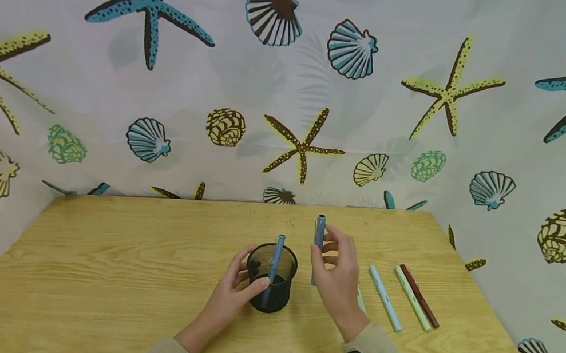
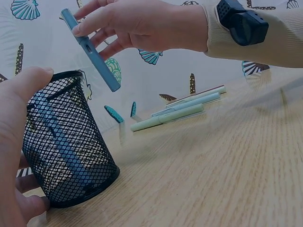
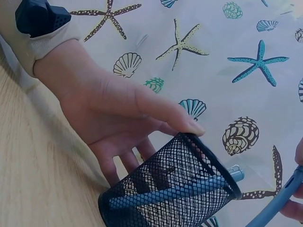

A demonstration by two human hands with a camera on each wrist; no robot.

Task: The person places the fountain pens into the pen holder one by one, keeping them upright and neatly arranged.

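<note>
A black mesh pen cup (image 1: 270, 285) (image 2: 66, 142) (image 3: 170, 194) stands on the wooden table (image 1: 97, 272). My left hand (image 1: 240, 284) (image 3: 113, 113) grips its side, thumb on the rim. One blue pen (image 1: 275, 259) (image 2: 64, 149) (image 3: 175, 191) leans inside the cup. My right hand (image 1: 335, 268) (image 2: 137, 23) pinches a second blue-grey pen (image 1: 318, 243) (image 2: 91, 51) (image 3: 277, 203), upright, just right of the cup and above the table.
Several pens lie in a row right of my right hand: a pale green one (image 2: 165, 117), a light blue one (image 1: 384, 298), another pale green one (image 1: 412, 298) and a dark red one (image 1: 419, 296). A seashell-print curtain (image 1: 292, 85) surrounds the table.
</note>
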